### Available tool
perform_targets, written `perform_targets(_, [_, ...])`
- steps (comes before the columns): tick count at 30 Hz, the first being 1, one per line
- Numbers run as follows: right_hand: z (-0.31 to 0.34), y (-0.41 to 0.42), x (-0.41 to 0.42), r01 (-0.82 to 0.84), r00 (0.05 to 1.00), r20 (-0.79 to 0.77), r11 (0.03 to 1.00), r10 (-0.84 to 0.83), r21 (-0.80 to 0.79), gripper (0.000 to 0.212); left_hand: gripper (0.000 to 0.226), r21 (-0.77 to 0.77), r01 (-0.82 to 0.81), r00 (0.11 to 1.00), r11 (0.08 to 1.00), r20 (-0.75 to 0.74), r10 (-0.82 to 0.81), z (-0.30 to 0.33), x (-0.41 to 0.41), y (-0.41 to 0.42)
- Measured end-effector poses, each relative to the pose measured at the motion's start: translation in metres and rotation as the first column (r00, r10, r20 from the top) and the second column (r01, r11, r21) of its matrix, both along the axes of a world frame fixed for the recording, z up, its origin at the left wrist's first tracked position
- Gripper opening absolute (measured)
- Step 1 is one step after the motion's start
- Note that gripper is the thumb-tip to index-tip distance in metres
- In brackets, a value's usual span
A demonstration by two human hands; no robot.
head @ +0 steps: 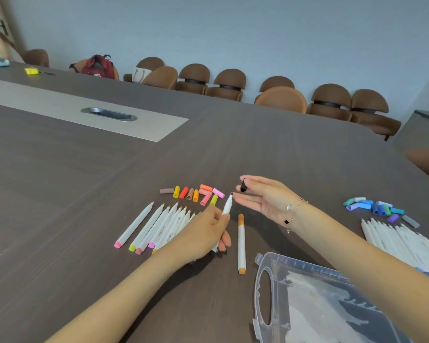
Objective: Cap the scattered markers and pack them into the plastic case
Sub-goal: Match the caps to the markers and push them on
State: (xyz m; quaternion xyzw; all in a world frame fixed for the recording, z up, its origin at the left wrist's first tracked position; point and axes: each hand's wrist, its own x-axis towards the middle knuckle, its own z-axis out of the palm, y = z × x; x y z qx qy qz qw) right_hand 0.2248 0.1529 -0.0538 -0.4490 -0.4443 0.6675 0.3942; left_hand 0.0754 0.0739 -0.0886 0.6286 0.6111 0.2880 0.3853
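Note:
My left hand (206,233) grips a white uncapped marker (227,206) with a dark tip, pointing up and away. My right hand (263,196) pinches a black cap (243,185) between thumb and forefinger, just beyond the marker's tip, other fingers straight. Several uncapped white markers (156,226) lie in a row to the left, with loose warm-coloured caps (196,193) above them. One capped orange marker (241,243) lies alone by my left hand. The clear plastic case (307,298) lies open at the lower right.
A second group of white markers (396,241) and blue, green and purple caps (379,207) lie at the far right on the dark wooden table (84,194). Brown chairs (280,99) line the far edge. A red backpack (98,66) rests on one chair.

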Motion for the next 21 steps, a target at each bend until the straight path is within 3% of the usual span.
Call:
perform_targets(9, [-0.01, -0.012, -0.008, 0.01, 0.987, 0.155, 0.982, -0.039, 0.188, 0.025, 0.013, -0.014, 0.044, 0.997, 0.999, 0.057, -0.043, 0.002, -0.001, 0.0])
perform_targets(14, [-0.012, -0.014, -0.012, -0.065, 0.964, 0.265, 0.967, -0.003, 0.247, 0.026, 0.015, -0.035, 0.022, 0.998, 0.999, 0.066, -0.02, 0.003, -0.003, 0.001])
perform_targets(18, [-0.011, -0.019, -0.015, -0.197, 0.934, 0.342, 0.946, 0.101, 0.258, 0.031, 0.02, -0.076, 0.027, 0.982, 0.997, 0.188, -0.013, 0.004, -0.003, 0.002])
perform_targets(21, [-0.012, -0.025, -0.02, -0.256, 0.937, 0.303, 0.935, 0.177, 0.246, 0.046, 0.027, -0.111, 0.017, 0.904, 0.994, 0.427, 0.032, 0.004, -0.006, 0.005])
